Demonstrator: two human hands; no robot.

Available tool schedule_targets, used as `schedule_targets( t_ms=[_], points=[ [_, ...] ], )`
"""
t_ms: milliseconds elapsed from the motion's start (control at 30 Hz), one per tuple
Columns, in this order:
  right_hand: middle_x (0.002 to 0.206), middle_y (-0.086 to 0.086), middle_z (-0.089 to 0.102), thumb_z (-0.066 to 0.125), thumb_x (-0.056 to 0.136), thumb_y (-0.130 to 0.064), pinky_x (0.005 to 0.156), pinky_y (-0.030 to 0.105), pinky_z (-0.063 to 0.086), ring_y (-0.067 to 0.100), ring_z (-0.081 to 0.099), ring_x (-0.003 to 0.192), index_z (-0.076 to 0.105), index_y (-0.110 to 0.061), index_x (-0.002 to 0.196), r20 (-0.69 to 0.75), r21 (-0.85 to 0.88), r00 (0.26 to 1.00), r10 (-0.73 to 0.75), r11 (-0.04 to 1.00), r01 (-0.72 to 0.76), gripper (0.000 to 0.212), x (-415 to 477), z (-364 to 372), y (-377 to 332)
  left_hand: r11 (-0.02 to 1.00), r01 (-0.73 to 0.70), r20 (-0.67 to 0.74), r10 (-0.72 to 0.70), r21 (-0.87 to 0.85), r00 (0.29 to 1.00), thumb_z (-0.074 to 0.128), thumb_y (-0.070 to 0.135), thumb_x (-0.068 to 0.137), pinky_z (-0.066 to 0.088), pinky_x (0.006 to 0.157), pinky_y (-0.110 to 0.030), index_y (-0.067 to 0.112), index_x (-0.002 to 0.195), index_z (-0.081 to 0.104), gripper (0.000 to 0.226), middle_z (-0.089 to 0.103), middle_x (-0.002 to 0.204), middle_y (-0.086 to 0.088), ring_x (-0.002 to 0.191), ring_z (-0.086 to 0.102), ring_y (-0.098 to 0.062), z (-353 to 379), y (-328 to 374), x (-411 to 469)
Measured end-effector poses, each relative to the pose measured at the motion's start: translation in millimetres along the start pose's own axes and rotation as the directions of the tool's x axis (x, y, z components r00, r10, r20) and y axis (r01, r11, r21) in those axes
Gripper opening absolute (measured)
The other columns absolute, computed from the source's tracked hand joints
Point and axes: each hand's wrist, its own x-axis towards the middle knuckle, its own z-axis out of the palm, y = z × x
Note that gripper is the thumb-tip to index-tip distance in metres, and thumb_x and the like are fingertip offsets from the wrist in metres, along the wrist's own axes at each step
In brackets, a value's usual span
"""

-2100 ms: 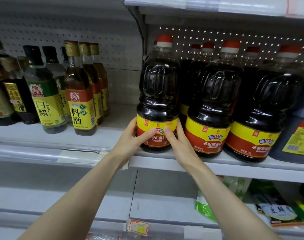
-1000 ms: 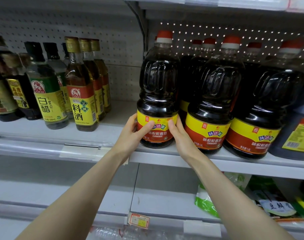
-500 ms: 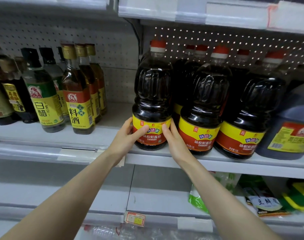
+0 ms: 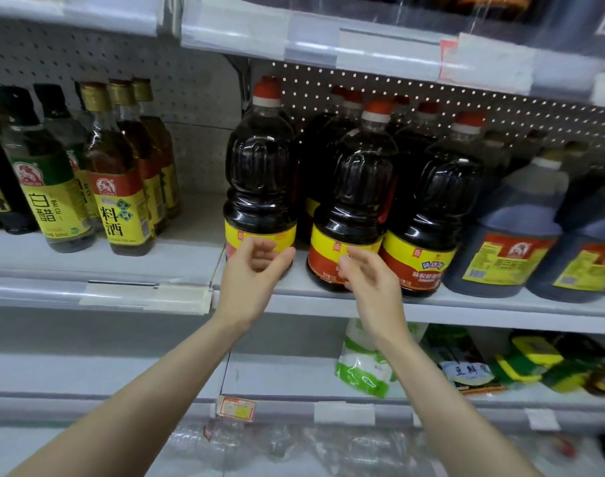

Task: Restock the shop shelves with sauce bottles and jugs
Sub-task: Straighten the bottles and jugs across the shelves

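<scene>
Both hands have come off the sauce jug [image 4: 261, 173] they clasped half a second ago. Left hand [image 4: 256, 270] hovers in front of its yellow-red label, fingers loosely curled, holding nothing. Right hand [image 4: 373, 284] is relaxed and half open, also holding nothing, in front of the second jug [image 4: 359, 187]; contact can't be told. The sauce jug stands upright near the shelf [image 4: 328, 301] front edge, at 12 o'clock from the left hand, with the second jug just beside it at 3 o'clock and a third jug [image 4: 438, 201] further that way. At 9 o'clock, well apart, stand a vinegar bottle [image 4: 50, 187] and a cooking wine bottle [image 4: 117, 187]. Bags [image 4: 366, 366] lie on the lower shelf at 5 o'clock.
</scene>
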Motion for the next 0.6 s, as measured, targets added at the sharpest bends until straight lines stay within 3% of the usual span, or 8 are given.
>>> schedule_targets(
  t_ms=[100, 200, 300, 367, 433, 500, 600],
  points=[
    [0.106, -0.016, 0.063, 0.060, 0.092, -0.031, 0.080, 0.013, 0.046, -0.009, 0.058, 0.095, 0.059, -0.024, 0.117, -0.033, -0.010, 0.999, -0.015, 1.000, 0.015, 0.026, 3, -21, 4, 1.000, 0.023, 0.086, -0.022, -0.004, 0.996, 0.072, 0.030, 0.082, 0.052, 0.084, -0.024, 0.014, 0.111, 0.058, 0.036, 0.066, 0.104, 0.000, 0.096, 0.064, -0.012, 23, 1, -3],
    [0.114, -0.012, 0.059, 0.059, 0.092, -0.031, 0.075, 0.004, 0.044, -0.006, 0.055, 0.099, 0.055, -0.021, 0.124, -0.039, -0.019, 0.999, -0.016, 1.000, 0.015, 0.033, 9, -35, 11, 0.998, 0.053, 0.124, -0.057, 0.034, 0.991, 0.071, 0.034, 0.082, 0.047, 0.094, -0.026, 0.021, 0.125, 0.051, 0.049, 0.060, 0.121, 0.000, 0.111, 0.058, -0.012, 40, -5, -3],
    [0.115, -0.024, 0.054, 0.059, 0.094, -0.029, 0.076, 0.002, 0.043, -0.006, 0.052, 0.105, 0.049, -0.036, 0.122, 0.035, 0.029, 0.999, -0.022, 0.999, 0.021, 0.031, 18, -43, 20, 0.997, 0.078, 0.135, -0.080, 0.023, 0.988, 0.071, 0.039, 0.081, 0.041, 0.106, -0.034, 0.020, 0.142, 0.040, 0.071, 0.050, 0.137, 0.001, 0.126, 0.048, -0.011, 55, -8, -2],
    [0.122, -0.028, 0.052, 0.058, 0.094, -0.032, 0.087, 0.009, 0.044, -0.004, 0.050, 0.115, 0.046, -0.040, 0.128, 0.113, 0.060, 0.993, -0.041, 0.998, 0.034, 0.037, 26, -44, 24, 0.997, 0.071, 0.152, -0.064, -0.041, 0.986, 0.070, 0.032, 0.083, 0.040, 0.104, -0.025, 0.022, 0.143, 0.038, 0.069, 0.050, 0.134, 0.010, 0.124, 0.047, -0.001, 65, -7, -3],
    [0.138, -0.020, 0.050, 0.059, 0.092, -0.043, 0.103, 0.027, 0.043, 0.002, 0.047, 0.127, 0.039, -0.036, 0.142, 0.154, 0.072, 0.985, -0.077, 0.995, 0.066, 0.055, 33, -43, 32, 0.995, 0.027, 0.171, -0.010, -0.095, 0.985, 0.067, 0.023, 0.087, 0.043, 0.093, -0.011, 0.033, 0.132, 0.045, 0.051, 0.056, 0.124, 0.021, 0.111, 0.053, 0.013, 73, -7, -2],
    [0.147, -0.016, 0.042, 0.059, 0.087, -0.055, 0.110, 0.041, 0.038, 0.007, 0.041, 0.135, 0.029, -0.038, 0.148, 0.158, 0.061, 0.983, -0.093, 0.995, 0.085, 0.070, 38, -41, 39, 0.994, -0.018, 0.179, 0.036, -0.105, 0.983, 0.065, 0.022, 0.089, 0.047, 0.090, -0.011, 0.031, 0.133, 0.049, 0.048, 0.062, 0.121, 0.017, 0.110, 0.057, 0.009, 79, -9, 1],
    [0.152, -0.019, 0.034, 0.055, 0.087, -0.059, 0.114, 0.044, 0.033, 0.005, 0.034, 0.139, 0.020, -0.043, 0.150, 0.167, 0.064, 0.981, -0.097, 0.994, 0.087, 0.073, 42, -38, 49, 0.990, -0.068, 0.167, 0.088, -0.122, 0.982, 0.062, 0.021, 0.091, 0.048, 0.088, -0.014, 0.022, 0.139, 0.048, 0.050, 0.063, 0.125, 0.009, 0.114, 0.059, -0.001, 84, -13, 3]
  ],
)
